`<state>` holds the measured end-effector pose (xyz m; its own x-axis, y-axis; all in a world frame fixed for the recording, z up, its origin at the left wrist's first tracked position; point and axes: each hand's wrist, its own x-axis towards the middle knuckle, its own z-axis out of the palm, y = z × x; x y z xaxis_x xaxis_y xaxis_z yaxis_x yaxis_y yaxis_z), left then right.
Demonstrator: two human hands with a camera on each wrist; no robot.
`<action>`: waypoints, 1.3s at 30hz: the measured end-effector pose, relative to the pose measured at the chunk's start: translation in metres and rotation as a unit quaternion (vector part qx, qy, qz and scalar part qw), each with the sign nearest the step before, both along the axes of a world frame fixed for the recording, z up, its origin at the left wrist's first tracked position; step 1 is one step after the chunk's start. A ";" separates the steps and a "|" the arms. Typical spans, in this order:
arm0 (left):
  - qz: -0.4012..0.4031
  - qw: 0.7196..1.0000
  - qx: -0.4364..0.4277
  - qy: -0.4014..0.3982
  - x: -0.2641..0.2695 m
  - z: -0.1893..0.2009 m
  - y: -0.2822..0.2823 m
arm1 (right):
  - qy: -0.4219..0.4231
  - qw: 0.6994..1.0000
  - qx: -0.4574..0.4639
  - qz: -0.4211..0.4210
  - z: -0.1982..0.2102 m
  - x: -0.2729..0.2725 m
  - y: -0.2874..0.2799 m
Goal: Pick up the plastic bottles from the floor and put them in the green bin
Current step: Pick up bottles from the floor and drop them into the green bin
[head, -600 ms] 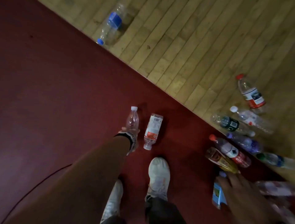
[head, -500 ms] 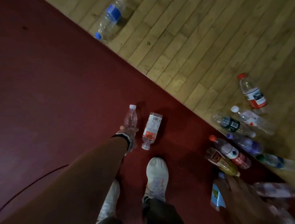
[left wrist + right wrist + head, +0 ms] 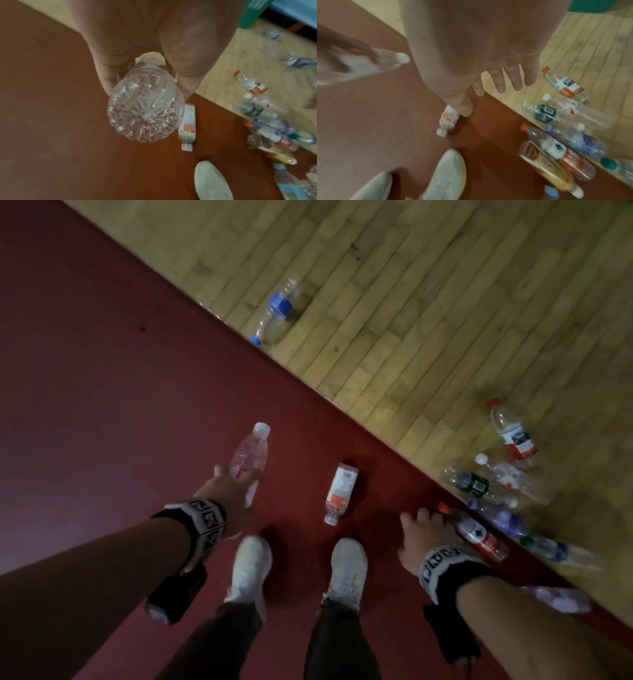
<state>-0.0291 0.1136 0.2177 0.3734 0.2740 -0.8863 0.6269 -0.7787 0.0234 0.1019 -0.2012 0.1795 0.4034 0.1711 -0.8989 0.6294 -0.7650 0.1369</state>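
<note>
The left hand [image 3: 230, 497] grips a clear, ribbed plastic bottle [image 3: 247, 457] with a white cap, its fluted base facing the wrist. The right hand [image 3: 422, 539] hangs with fingers spread and relaxed, holding nothing, above smooth red floor [image 3: 102, 405]. Between the hands lies a white-labelled bottle [image 3: 339, 492]; crinkled bottles [image 3: 493, 484] cluster just right of the right hand, by pale wooden planks [image 3: 445, 302].

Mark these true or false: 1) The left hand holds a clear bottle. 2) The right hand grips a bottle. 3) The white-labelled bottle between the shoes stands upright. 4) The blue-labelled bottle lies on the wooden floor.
1) True: the left hand grips a clear white-capped bottle.
2) False: the right hand is open, fingers spread, holding nothing.
3) False: the white-labelled bottle lies on its side on the red floor.
4) True: the blue-labelled bottle lies on the wooden floor.
</note>
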 end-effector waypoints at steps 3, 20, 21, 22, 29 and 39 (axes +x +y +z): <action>-0.007 0.999 0.003 -0.037 0.014 0.011 0.033 | -0.002 0.999 0.007 -0.036 -0.037 0.007 0.048; -0.116 0.989 0.008 -0.086 0.040 -0.127 0.121 | -0.058 0.950 -0.047 -0.304 -0.289 -0.010 0.143; -0.119 0.990 0.010 -0.081 0.042 -0.123 0.120 | -0.057 0.946 -0.025 -0.317 -0.280 -0.010 0.141; -0.114 0.990 0.007 -0.083 0.044 -0.117 0.117 | -0.055 0.946 0.014 -0.320 -0.267 -0.008 0.140; -0.094 0.983 -0.050 -0.148 0.121 0.060 0.055 | -0.148 0.911 0.224 -0.314 0.022 0.067 0.131; -0.176 0.941 -0.125 -0.262 0.362 0.418 -0.017 | -0.302 0.847 0.259 -0.353 0.447 0.245 0.056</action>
<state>0.3331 0.0963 0.6356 0.8055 -0.1412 -0.5756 0.1823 -0.8651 0.4673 0.3472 -0.1450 0.6265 0.9292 0.0033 -0.3696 -0.0751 -0.9774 -0.1976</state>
